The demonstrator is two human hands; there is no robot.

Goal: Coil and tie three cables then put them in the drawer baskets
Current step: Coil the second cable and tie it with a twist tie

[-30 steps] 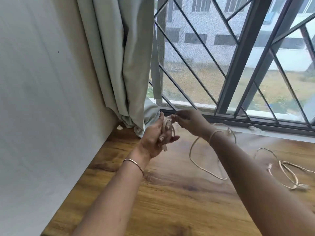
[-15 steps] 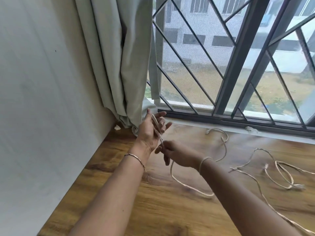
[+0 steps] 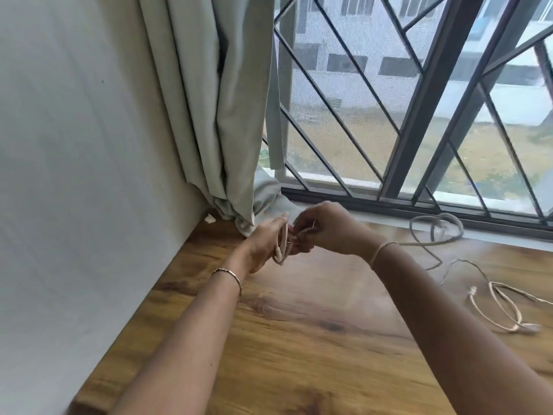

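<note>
The left hand (image 3: 263, 244) is raised above the wooden tabletop (image 3: 299, 339) near the corner by the curtain (image 3: 221, 115), palm turned toward the right, fingers extended and close together. Loops of a pale cable (image 3: 281, 244) are wound around these fingers, with a plug end hanging at the lower edge of the loops. The right hand (image 3: 323, 229) is directly beside the left, touching the coil; its fingertips are pinched narrowly on a strand of the same cable. From the right hand the slack trails off to the right, forming a blurred loop (image 3: 437, 227) near the window frame (image 3: 419, 121). A second pale cable (image 3: 505, 307) lies loosely looped on the tabletop at the far right, well apart from both hands. A thin bracelet (image 3: 229, 274) encircles the left wrist and a pale band (image 3: 381, 250) the right wrist.
</note>
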